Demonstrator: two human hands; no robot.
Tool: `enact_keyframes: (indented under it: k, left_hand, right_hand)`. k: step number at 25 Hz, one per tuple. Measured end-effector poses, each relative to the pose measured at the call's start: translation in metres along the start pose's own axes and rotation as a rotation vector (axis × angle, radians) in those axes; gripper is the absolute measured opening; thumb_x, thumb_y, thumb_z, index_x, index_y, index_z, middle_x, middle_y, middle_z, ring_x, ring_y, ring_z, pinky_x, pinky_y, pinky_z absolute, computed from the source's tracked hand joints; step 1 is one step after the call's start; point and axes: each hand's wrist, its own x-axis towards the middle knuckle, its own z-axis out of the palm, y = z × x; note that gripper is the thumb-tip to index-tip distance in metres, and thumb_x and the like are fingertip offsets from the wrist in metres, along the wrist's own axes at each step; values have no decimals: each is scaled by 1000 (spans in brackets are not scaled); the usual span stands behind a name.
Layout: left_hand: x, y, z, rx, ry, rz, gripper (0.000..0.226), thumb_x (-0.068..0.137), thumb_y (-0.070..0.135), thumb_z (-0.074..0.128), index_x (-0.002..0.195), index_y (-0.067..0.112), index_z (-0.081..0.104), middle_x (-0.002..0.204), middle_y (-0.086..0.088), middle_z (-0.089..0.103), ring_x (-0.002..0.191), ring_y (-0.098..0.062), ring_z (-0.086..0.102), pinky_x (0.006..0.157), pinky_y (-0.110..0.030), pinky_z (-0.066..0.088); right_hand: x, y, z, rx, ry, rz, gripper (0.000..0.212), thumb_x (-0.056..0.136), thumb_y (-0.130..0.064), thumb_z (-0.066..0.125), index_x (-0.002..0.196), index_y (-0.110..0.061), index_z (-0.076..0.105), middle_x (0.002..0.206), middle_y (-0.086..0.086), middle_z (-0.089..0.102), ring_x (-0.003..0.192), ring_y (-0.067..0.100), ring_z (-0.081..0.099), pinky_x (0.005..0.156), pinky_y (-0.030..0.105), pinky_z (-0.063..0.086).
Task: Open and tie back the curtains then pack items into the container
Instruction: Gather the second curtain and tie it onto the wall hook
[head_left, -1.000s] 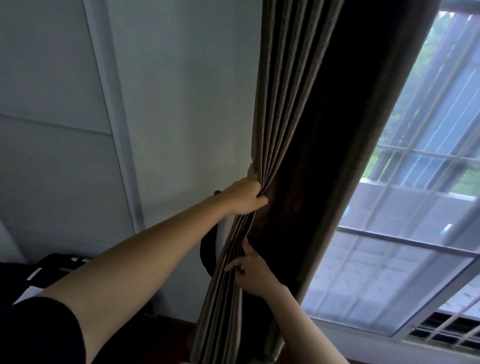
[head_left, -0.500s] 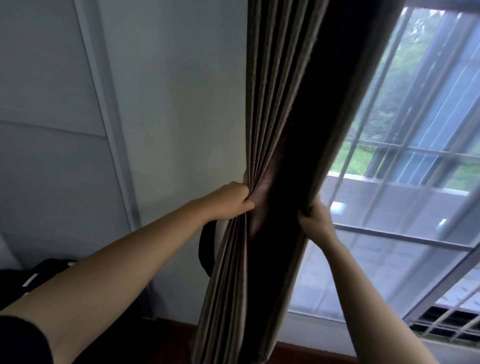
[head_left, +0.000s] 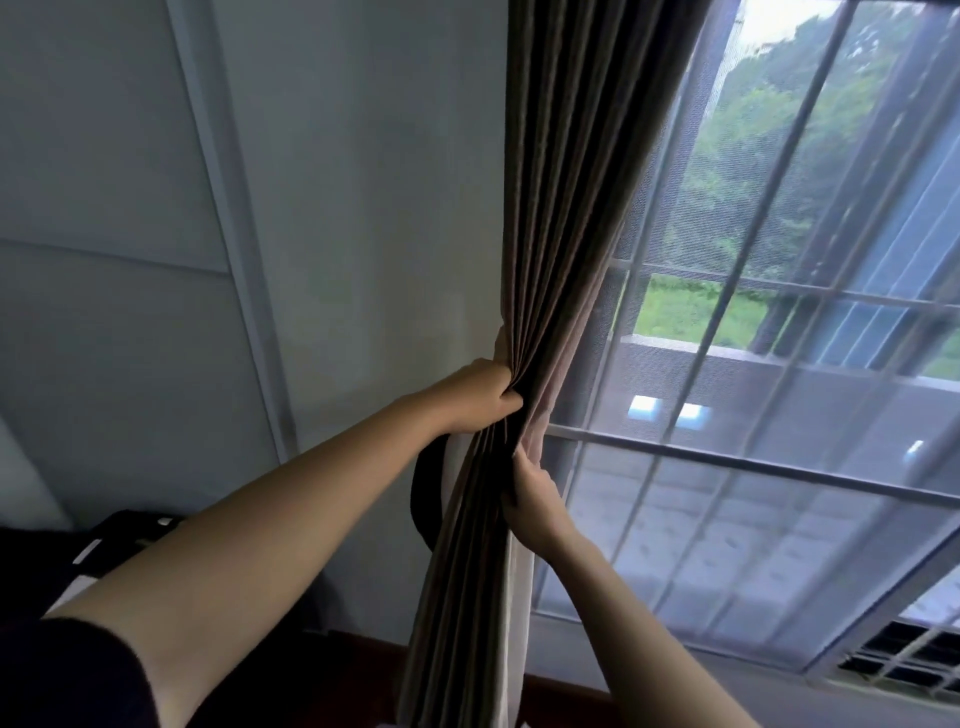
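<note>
Curtain (head_left: 556, 218) hangs gathered into tight pleats against the wall (head_left: 363, 208), at the left edge of the window (head_left: 779, 364), so most of the glass is uncovered. Left hand (head_left: 480, 397) has its fingers clamped round the bunched folds at about the height of the window's middle bar, squeezing them into a narrow waist, probably so a tie can go round there. Right hand (head_left: 535, 499) sits just below it on the window side of the curtain, fingers closed on the outer edge of the cloth, seemingly tucking the loose pleats in toward the bundle. A dark strap (head_left: 423, 493) loops out from behind the curtain on the wall side, just below the left hand; it looks like the tie-back, hanging free and not yet wrapped. Judging by this, the opening is mostly done and the tying is the step in hand. No container or items to pack are in view
</note>
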Motion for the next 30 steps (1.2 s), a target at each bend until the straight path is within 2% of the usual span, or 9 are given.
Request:
enact_keyframes:
  k: [2,6,10,12,18,21,23,26,30]
  left_hand:
    - [0,2,2,6,-8,-8,32,92,23,44,102,-6,52,101,-20,61,89,-34,60,80,-42,49]
    - [0,9,3,59,-23,-18,31,91,30,43,99,1,53,99,-15,60,88,-30,58,83,-42,51]
    - [-4,23,3,65,6,13,42,85,48,54,98,8,52,88,-4,58,80,-21,56,73,-33,49]
    - [-4,23,7,87,75,16,39,85,45,55,94,7,49,78,0,53,75,-21,53,67,-30,43]
    - [-6,0,17,-146,218,-82,33,88,20,49,60,16,33,64,3,43,68,-20,48,65,-28,34]
    - [-10,-12,16,-340,317,-98,30,86,10,49,59,19,39,62,7,47,66,-16,52,57,-23,37]
    - [-11,-20,11,-425,391,-121,25,85,5,47,63,17,45,65,4,51,66,-16,54,58,-21,40]
    - [-13,-30,9,-535,408,-144,16,85,3,46,89,6,61,88,-6,63,84,-19,60,73,-24,45]
    - [-19,-35,1,-628,290,-121,31,86,1,43,107,12,63,102,-3,64,95,-15,59,81,-23,44]
  right_hand:
    - [-5,-8,-4,-21,-2,29,103,82,6,35,125,-66,-25,157,18,1,130,42,34,93,38,42]
    - [-6,-5,-1,-60,-8,-97,81,83,10,37,149,-11,-3,133,-42,-23,133,10,3,106,36,37]
    - [-1,2,10,309,99,176,63,94,-3,41,145,1,4,149,-12,-10,137,-5,1,110,12,18]
    - [-5,2,18,294,-61,134,72,86,5,39,147,-8,3,145,-17,-11,131,-17,-19,111,7,-1]
    - [2,15,20,378,206,235,69,84,-73,9,141,-35,3,153,-17,-1,144,0,-5,121,32,1]
    - [35,3,1,446,300,189,53,96,-52,9,144,-32,0,155,-14,1,144,1,-2,121,36,6]
    - [58,-7,-14,579,312,119,50,101,-39,12,149,-25,15,155,-3,24,143,8,20,118,31,18]
    - [78,-29,-27,735,233,231,59,100,-45,6,132,-18,48,128,6,58,120,11,51,104,21,37]
    - [88,-44,-30,897,216,165,50,101,-39,3,115,-28,49,108,-7,59,97,-7,54,82,6,45]
